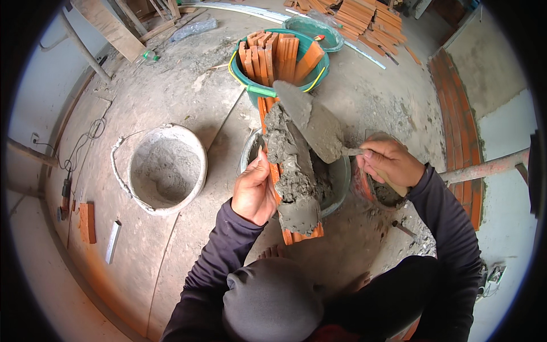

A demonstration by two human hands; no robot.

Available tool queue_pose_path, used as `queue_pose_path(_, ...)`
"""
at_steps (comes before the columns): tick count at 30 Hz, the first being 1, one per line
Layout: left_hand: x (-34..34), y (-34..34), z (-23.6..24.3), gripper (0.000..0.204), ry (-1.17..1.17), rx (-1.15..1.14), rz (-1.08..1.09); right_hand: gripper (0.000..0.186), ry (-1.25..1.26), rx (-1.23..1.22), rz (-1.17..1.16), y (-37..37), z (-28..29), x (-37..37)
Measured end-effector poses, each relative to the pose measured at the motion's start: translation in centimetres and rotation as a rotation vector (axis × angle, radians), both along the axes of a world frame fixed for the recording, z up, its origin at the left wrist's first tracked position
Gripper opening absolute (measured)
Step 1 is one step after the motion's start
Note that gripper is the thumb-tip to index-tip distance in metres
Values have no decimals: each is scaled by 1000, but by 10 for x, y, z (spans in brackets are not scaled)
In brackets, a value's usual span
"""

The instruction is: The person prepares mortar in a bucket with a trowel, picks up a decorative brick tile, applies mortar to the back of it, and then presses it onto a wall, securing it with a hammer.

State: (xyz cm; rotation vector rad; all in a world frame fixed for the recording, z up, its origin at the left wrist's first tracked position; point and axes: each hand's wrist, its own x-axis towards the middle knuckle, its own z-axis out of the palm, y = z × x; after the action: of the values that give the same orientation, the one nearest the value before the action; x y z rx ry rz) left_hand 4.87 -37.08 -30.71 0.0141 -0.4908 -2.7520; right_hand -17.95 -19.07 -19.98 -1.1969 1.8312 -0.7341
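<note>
My left hand [254, 191] is closed on the left edge of a long orange brick [302, 236], held up in front of me. Thick wet grey mortar [290, 162] covers most of its upper face, lumpy in the middle and smoother at the near end. Wrapped round the handle of a trowel [312, 122], my right hand [393, 163] holds the mortar-smeared blade at the brick's upper right side. Beneath the brick stands a bucket of mortar [340, 191], partly hidden by it.
Farther off, a green bucket [242, 80] holds several upright orange bricks. A whitish pail [196, 191] stands at left, and a small reddish container [364, 185] sits below my right hand. More bricks [364, 23] are stacked at the back. A power tool [65, 196] with a cord lies far left.
</note>
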Motion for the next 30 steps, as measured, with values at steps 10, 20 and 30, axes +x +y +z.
queue_pose_path(10,22,-9,-9,43,-119,-116,276,27,527,225,86,43,4,-26)
queue_pose_path(20,86,-38,-48,43,-203,-144,417,14,1296,99,431,0,-11,20)
queue_pose_path(30,98,-37,-62,40,-243,-181,448,10,1413,144,709,-37,-1,47)
